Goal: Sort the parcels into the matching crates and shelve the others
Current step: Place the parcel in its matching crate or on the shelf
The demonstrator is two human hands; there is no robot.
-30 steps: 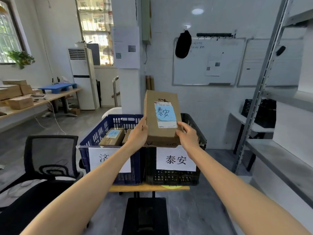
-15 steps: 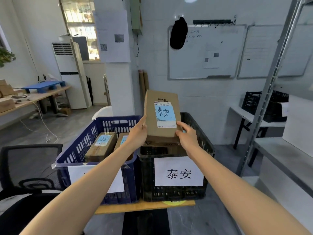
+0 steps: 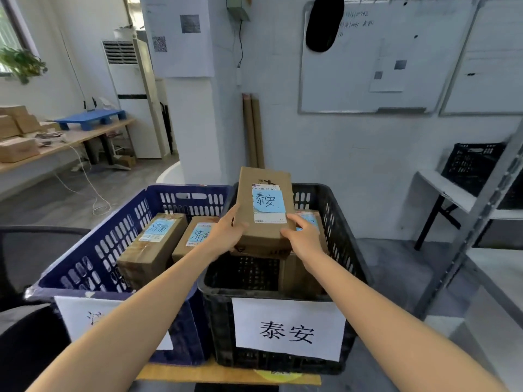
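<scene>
A brown cardboard parcel point(image 3: 266, 190) with a blue label reading 泰安 is gripped at its near corners by my left hand point(image 3: 227, 232) and my right hand point(image 3: 301, 236). It hangs inside the top of the black crate point(image 3: 343, 250), whose white front sign reads 泰安. Another labelled parcel point(image 3: 311, 222) lies in that crate, mostly hidden behind my right hand. To the left stands the blue crate point(image 3: 93, 250) holding two parcels point(image 3: 154, 241) point(image 3: 195, 236) with blue labels; my left forearm covers its front sign.
Both crates rest on a wooden board point(image 3: 226, 376). A black office chair point(image 3: 25, 250) stands at the left. A grey metal shelving rack point(image 3: 481, 219) rises at the right, with another black crate point(image 3: 472, 165) behind it. More boxes point(image 3: 17, 148) lie on a far-left table.
I have come closer to the crates and the parcel has come down, from above the black crate's rim to partly inside it. Both hands keep their grip.
</scene>
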